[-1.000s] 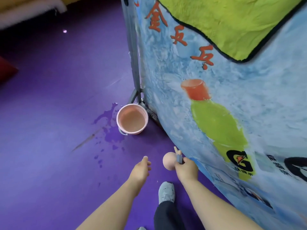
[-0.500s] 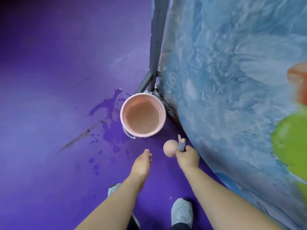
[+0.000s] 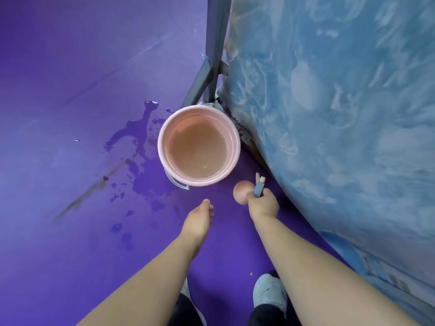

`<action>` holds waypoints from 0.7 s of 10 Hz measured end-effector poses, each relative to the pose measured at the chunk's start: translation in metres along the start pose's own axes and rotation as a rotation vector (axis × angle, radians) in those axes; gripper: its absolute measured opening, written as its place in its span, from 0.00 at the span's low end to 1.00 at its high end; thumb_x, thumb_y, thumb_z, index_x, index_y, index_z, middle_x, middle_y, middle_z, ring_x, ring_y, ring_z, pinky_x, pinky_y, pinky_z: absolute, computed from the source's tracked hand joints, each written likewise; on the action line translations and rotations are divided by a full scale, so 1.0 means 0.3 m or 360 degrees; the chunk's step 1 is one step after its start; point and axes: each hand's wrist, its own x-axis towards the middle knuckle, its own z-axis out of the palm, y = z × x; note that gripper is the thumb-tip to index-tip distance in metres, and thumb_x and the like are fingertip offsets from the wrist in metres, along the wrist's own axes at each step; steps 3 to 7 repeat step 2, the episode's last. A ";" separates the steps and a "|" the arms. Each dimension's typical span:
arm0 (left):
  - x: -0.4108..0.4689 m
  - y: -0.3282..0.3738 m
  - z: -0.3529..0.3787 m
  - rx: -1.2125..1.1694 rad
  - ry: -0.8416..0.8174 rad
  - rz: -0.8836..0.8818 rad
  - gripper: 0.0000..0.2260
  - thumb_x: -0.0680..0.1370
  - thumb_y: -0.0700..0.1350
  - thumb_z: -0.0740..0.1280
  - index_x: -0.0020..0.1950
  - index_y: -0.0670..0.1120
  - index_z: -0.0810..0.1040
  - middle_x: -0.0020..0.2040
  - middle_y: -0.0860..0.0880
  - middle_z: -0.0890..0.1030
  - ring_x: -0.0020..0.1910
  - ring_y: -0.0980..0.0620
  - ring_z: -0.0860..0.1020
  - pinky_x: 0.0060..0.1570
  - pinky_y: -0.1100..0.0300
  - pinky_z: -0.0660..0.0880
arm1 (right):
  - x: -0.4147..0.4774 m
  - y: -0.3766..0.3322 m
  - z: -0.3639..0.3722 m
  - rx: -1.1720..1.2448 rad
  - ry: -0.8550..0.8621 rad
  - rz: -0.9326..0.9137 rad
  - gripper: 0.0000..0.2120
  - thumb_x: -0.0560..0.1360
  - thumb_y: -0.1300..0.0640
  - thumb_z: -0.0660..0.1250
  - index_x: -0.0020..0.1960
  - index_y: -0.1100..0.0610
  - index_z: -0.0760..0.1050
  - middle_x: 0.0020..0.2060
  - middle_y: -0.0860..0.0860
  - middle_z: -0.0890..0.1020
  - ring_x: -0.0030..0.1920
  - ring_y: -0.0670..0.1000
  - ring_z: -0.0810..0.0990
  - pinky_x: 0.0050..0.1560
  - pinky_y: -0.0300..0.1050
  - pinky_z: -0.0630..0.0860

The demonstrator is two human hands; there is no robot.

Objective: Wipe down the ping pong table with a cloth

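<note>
My right hand (image 3: 263, 204) is closed around the grey-blue neck of a small spray bottle (image 3: 241, 194) with a round pink body, held low just right of a pink bucket (image 3: 161, 147). The bucket stands on the purple floor and holds murky water. My left hand (image 3: 199, 218) hangs empty below the bucket with its fingers loosely curled, a short gap from the rim. No cloth and no ping pong table are in view.
A blue printed banner (image 3: 341, 114) on a grey metal frame (image 3: 214, 43) rises close on the right, its foot touching the bucket's far side. Spilled water (image 3: 138, 132) darkens the floor left of the bucket. My shoe (image 3: 270, 292) is at the bottom.
The view has tilted down and closed in on the bucket, so the yellow-green cloth draped over the banner has left the frame. Both hands have come nearer the bucket, with the same grip on the bottle.
</note>
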 end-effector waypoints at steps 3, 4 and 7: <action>-0.205 0.123 -0.046 0.0059 -0.0044 0.0041 0.21 0.84 0.58 0.54 0.67 0.47 0.76 0.63 0.48 0.79 0.63 0.49 0.77 0.70 0.47 0.69 | -0.151 -0.092 -0.169 -0.0031 -0.0086 0.0060 0.27 0.80 0.49 0.65 0.77 0.55 0.65 0.72 0.53 0.72 0.69 0.57 0.73 0.60 0.49 0.72; -0.205 0.123 -0.046 0.0059 -0.0044 0.0041 0.21 0.84 0.58 0.54 0.67 0.47 0.76 0.63 0.48 0.79 0.63 0.49 0.77 0.70 0.47 0.69 | -0.151 -0.092 -0.169 -0.0031 -0.0086 0.0060 0.27 0.80 0.49 0.65 0.77 0.55 0.65 0.72 0.53 0.72 0.69 0.57 0.73 0.60 0.49 0.72; -0.205 0.123 -0.046 0.0059 -0.0044 0.0041 0.21 0.84 0.58 0.54 0.67 0.47 0.76 0.63 0.48 0.79 0.63 0.49 0.77 0.70 0.47 0.69 | -0.151 -0.092 -0.169 -0.0031 -0.0086 0.0060 0.27 0.80 0.49 0.65 0.77 0.55 0.65 0.72 0.53 0.72 0.69 0.57 0.73 0.60 0.49 0.72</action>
